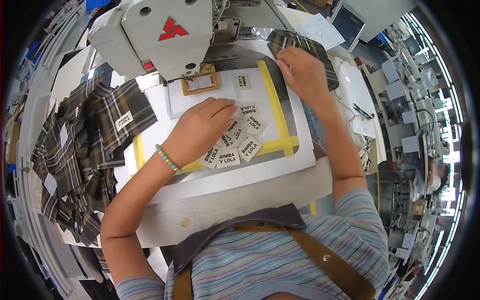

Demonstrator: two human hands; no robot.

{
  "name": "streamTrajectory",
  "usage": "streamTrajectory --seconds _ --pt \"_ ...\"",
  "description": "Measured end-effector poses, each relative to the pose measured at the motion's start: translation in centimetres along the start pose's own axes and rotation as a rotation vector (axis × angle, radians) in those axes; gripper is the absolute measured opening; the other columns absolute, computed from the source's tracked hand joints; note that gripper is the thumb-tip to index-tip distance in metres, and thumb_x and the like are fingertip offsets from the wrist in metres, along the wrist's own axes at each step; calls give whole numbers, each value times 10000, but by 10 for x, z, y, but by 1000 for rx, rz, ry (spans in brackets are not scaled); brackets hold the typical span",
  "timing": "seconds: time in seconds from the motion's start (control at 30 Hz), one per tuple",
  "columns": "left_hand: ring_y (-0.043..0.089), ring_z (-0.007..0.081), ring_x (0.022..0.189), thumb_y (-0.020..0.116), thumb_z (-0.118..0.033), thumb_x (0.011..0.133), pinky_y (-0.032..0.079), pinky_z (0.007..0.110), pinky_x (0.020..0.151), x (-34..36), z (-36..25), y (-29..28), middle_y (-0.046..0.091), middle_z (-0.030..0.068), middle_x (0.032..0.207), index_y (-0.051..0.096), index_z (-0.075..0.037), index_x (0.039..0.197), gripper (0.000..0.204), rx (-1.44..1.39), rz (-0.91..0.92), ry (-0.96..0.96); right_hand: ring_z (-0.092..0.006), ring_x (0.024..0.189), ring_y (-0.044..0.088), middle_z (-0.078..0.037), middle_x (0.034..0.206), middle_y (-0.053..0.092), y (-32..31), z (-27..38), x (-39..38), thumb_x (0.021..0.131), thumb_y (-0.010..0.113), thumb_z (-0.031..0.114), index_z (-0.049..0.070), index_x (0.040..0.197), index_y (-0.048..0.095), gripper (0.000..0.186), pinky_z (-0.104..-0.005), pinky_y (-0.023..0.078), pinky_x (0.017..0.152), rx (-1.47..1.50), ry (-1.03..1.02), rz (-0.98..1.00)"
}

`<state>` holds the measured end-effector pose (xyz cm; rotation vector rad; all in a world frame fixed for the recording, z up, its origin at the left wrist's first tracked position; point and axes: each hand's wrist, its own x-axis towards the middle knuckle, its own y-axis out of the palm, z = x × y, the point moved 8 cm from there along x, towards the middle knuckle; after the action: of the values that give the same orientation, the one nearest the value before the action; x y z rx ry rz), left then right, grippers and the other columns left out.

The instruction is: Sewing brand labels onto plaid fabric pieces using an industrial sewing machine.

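Note:
My left hand is over a loose cluster of small cream fabric labels, its fingers bent together. Whether a label is between them is hidden. My right hand is raised at the far right, fingers curled, in front of a stack of dark plaid fabric pieces; what the fingertips grip, if anything, does not show. Under the head of a white sewing machine, a tan rectangular frame lies on a clear plate. A single label lies to the right of that frame.
At the left is a heap of plaid fabric pieces; one on top bears a label. Yellow tape edges the white work sheet. Dark-handled scissors lie at the right, beyond my right forearm. A paper sheet and a screen stand behind.

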<state>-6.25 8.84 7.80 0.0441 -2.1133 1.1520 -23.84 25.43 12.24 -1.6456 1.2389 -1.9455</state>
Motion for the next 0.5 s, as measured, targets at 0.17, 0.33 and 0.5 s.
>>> streamTrajectory --seconds 0.17,0.33,0.5 --pt "711 325 1086 753 -50 934 601 420 919 20 15 15 713 126 1243 685 1 1203 283 181 -117 9 -283 823 705 -62 853 665 30 52 -10 845 716 71 69 881 714 36 -414 575 706 57 -68 43" --pt "700 327 1045 731 -33 897 588 419 892 39 27 36 707 128 1183 676 -3 1149 260 220 -99 19 -258 776 682 -38 823 641 39 76 -21 789 701 71 78 838 701 49 -392 551 661 35 -117 59" --pt "680 310 955 706 -21 804 575 414 830 39 30 51 694 119 1070 671 -16 1085 284 312 32 74 -235 874 681 -32 909 676 41 75 -32 802 696 68 71 865 718 66 -379 545 723 51 -142 102"
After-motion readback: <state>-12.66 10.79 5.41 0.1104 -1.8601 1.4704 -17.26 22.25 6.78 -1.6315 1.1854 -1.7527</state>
